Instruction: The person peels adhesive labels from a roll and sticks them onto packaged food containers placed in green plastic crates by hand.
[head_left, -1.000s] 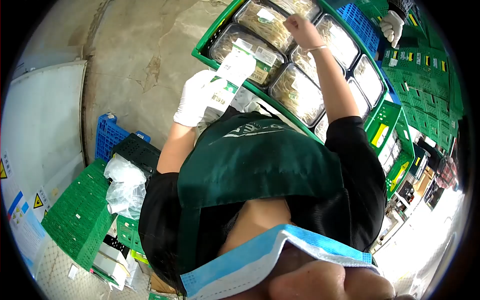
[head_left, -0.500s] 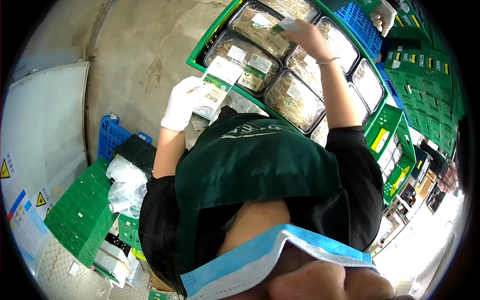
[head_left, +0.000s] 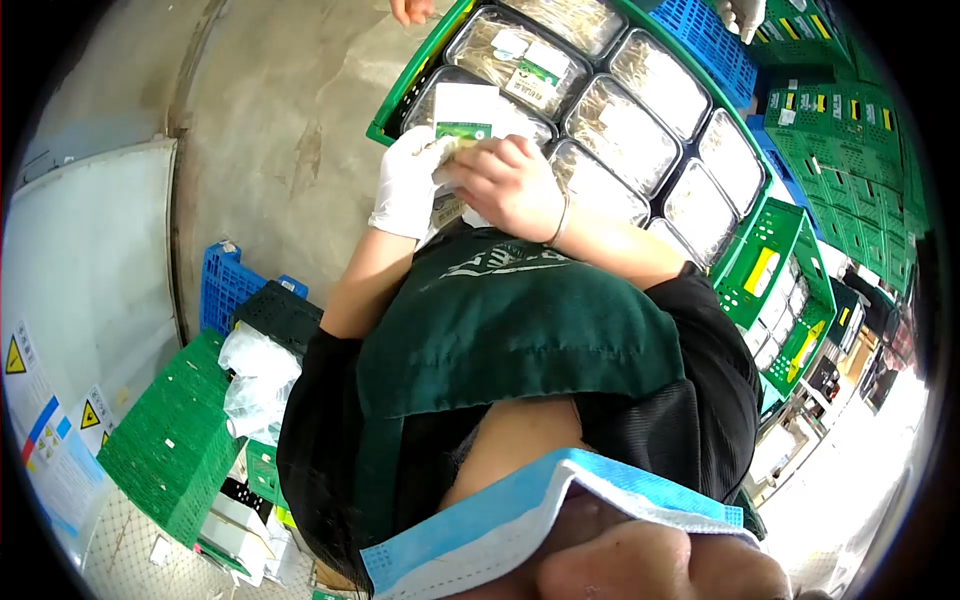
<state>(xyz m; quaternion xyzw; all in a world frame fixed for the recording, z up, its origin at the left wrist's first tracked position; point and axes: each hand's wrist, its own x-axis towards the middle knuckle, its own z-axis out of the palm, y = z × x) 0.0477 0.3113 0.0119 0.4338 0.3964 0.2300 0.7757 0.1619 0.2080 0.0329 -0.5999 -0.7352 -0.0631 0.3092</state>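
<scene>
My left hand (head_left: pixel 408 185), in a white glove, is closed on a strip of green-and-white labels (head_left: pixel 465 112) over the near left corner of a green crate (head_left: pixel 376 130). Against its fingertips, my bare right hand (head_left: pixel 510 188) has its fingers curled at the lower part of the strip; what they pinch is hidden. Black trays of pale strands under clear film fill the crate. One tray (head_left: pixel 515 62) at the back left bears a green-and-white label (head_left: pixel 535 75) beside a small white one. The tray behind the strip is partly covered.
Another person's fingers (head_left: pixel 411 10) show at the top edge, and a gloved hand (head_left: pixel 742 15) at the top right. Blue crates (head_left: pixel 705 45) and stacked green crates (head_left: pixel 840 130) stand right. Lower left are a green crate (head_left: pixel 170 430) and a clear plastic bag (head_left: pixel 258 380).
My right hand has come down from the back-left tray to meet my left hand at the strip. A green-and-white label now lies on that tray. Another person's fingers have appeared at the top.
</scene>
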